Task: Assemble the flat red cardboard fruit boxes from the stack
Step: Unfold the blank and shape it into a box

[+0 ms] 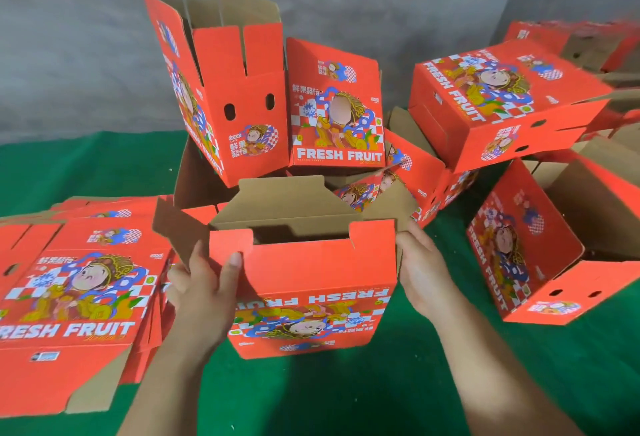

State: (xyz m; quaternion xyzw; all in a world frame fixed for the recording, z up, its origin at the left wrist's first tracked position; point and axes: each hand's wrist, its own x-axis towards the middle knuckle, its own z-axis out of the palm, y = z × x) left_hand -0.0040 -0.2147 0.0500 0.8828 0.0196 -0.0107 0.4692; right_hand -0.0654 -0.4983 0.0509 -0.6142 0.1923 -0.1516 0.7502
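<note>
Head view, red box (311, 273) between both hands, left thumb on front

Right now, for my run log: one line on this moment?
left hand grips box | right hand at box side | flat stack left

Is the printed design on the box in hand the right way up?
No, the FRESH FRUIT lettering on the held box reads upside down, its open flaps facing up.
</note>
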